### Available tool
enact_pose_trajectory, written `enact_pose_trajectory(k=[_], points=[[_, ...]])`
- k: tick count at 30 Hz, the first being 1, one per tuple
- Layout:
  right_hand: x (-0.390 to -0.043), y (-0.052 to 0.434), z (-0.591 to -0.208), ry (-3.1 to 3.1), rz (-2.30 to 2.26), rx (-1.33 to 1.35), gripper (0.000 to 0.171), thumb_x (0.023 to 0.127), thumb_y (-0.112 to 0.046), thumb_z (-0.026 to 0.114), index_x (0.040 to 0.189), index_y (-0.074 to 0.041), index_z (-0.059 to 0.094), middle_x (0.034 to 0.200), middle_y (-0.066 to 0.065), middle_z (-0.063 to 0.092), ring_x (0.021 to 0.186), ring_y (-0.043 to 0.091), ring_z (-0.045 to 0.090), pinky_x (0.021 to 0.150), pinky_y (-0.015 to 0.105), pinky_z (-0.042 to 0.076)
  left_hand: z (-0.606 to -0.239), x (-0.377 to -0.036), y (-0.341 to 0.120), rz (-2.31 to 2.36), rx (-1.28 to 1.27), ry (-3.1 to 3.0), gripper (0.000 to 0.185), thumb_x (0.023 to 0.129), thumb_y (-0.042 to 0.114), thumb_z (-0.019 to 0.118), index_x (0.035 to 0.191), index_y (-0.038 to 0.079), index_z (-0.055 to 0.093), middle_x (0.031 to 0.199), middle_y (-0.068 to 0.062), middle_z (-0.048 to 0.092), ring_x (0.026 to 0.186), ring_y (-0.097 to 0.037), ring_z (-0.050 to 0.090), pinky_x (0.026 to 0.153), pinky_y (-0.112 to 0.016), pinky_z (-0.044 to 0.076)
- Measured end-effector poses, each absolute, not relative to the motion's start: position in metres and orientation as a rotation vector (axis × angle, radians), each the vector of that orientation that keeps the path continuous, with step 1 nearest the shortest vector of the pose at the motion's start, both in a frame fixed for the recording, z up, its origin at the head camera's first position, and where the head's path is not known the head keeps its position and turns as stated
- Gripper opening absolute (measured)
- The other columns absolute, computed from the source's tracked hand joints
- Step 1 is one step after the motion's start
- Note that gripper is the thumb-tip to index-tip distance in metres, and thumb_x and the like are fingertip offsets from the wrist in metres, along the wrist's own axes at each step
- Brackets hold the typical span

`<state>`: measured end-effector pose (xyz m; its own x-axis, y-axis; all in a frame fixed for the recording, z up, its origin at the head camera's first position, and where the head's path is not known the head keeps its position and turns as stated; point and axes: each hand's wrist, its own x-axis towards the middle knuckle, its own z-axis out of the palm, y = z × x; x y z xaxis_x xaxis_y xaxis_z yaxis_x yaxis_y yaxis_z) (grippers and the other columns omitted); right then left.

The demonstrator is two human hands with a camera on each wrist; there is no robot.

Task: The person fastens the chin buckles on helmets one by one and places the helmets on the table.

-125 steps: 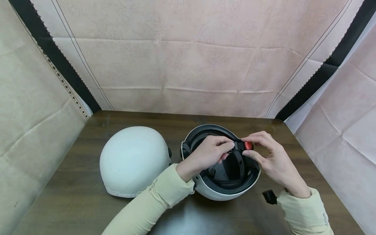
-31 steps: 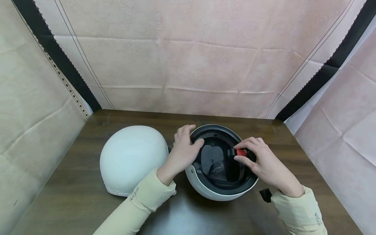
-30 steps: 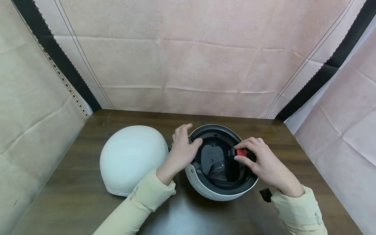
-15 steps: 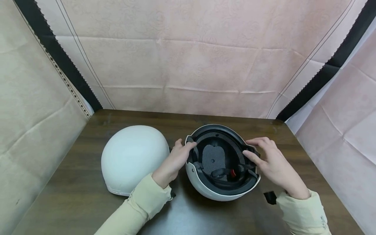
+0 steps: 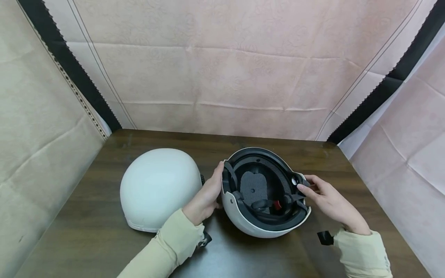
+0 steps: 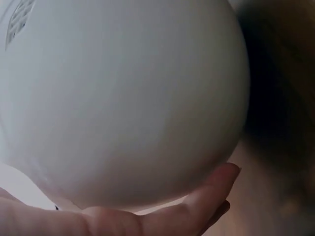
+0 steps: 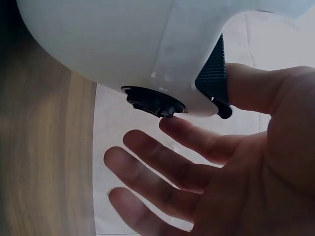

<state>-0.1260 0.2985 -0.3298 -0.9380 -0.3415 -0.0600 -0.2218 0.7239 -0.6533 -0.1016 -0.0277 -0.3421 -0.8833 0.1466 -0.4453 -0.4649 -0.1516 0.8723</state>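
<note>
An upturned white helmet (image 5: 243, 222) rests on the table, its black lining (image 5: 255, 181) facing up. A strap with a red buckle (image 5: 277, 205) lies inside it. At its left side my left hand (image 5: 205, 197) grips the shell, the fingers curving along the outside in the left wrist view. My right hand (image 5: 328, 199) pinches the right rim, thumb on the inner side by the black webbing (image 7: 214, 71). Its index fingertip reaches the black round fitting (image 7: 152, 101) on the outer shell; the other fingers are spread.
Another white helmet (image 5: 160, 189) sits dome up at the left, close to my left hand. Brown wood-look table (image 5: 104, 239) lies under both helmets. Pale patterned cloth (image 5: 222, 77) hangs behind and at both sides. A black wrist piece (image 5: 325, 238) sticks out by my right sleeve.
My right hand has let go of the red buckle, which now lies down inside the helmet, and has moved right to the rim. My left hand has lowered onto the left outer side.
</note>
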Motion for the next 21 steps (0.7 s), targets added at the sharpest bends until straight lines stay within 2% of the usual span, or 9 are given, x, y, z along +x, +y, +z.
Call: enact_pose_trajectory(k=[5,9,12,14,16,18,21], points=[[-0.126,0.298,-0.328,2.749,-1.019,-0.443,0.049,0.096,-0.04,0.05,0.131,-0.004,0.047,0.106,0.008,0.06,0.093,0.021,0.057,0.076,0.03,0.046,-0.342,-0.101,-0.027,2.071,-0.37,1.663,0.088,0.085,0.074,0.035,0.15,0.016,0.021,0.152,-0.014,0.012,0.133,-0.039,0.018,0.092,-0.073,0.021],[-0.122,0.295,-0.323,2.792,-1.003,-0.422,0.055,0.097,-0.042,0.048,0.136,-0.003,0.042,0.12,0.015,0.053,0.104,0.03,0.055,0.086,0.045,0.044,-0.342,-0.1,-0.026,2.068,-0.35,1.655,0.089,0.084,0.075,0.037,0.149,0.017,0.023,0.152,-0.013,0.014,0.133,-0.039,0.02,0.092,-0.073,0.024],[-0.114,0.29,-0.314,2.832,-1.023,-0.44,0.059,0.097,-0.041,0.048,0.141,-0.004,0.036,0.133,0.019,0.04,0.118,0.036,0.044,0.092,0.055,0.037,-0.341,-0.099,-0.025,2.067,-0.322,1.669,0.082,0.085,0.072,0.038,0.147,0.018,0.03,0.151,-0.013,0.018,0.133,-0.038,0.022,0.092,-0.072,0.026],[-0.106,0.283,-0.306,2.856,-1.036,-0.511,0.058,0.096,-0.038,0.051,0.143,-0.009,0.034,0.14,0.017,0.033,0.125,0.036,0.035,0.094,0.058,0.033,-0.34,-0.098,-0.024,2.07,-0.293,1.669,0.077,0.088,0.068,0.039,0.146,0.017,0.033,0.149,-0.013,0.021,0.133,-0.038,0.022,0.092,-0.07,0.028],[-0.097,0.272,-0.298,2.871,-1.05,-0.639,0.057,0.095,-0.032,0.057,0.144,-0.015,0.034,0.145,0.012,0.029,0.131,0.033,0.029,0.096,0.058,0.03,-0.338,-0.096,-0.022,2.087,-0.254,1.656,0.072,0.091,0.062,0.041,0.145,0.015,0.034,0.149,-0.013,0.021,0.134,-0.037,0.02,0.092,-0.07,0.028],[-0.087,0.26,-0.291,2.858,-1.028,-0.792,0.061,0.091,-0.027,0.063,0.144,-0.023,0.034,0.15,0.004,0.024,0.134,0.028,0.025,0.1,0.049,0.029,-0.336,-0.095,-0.021,2.107,-0.217,1.637,0.067,0.094,0.054,0.042,0.145,0.012,0.032,0.151,-0.012,0.019,0.136,-0.035,0.016,0.092,-0.07,0.028],[-0.072,0.239,-0.284,2.803,-0.953,-0.952,0.069,0.087,-0.03,0.068,0.145,-0.033,0.031,0.153,-0.006,0.017,0.136,0.021,0.022,0.101,0.035,0.031,-0.331,-0.093,-0.019,2.129,-0.216,1.625,0.065,0.095,0.045,0.046,0.144,0.005,0.029,0.152,-0.013,0.015,0.137,-0.032,0.014,0.093,-0.07,0.026]])
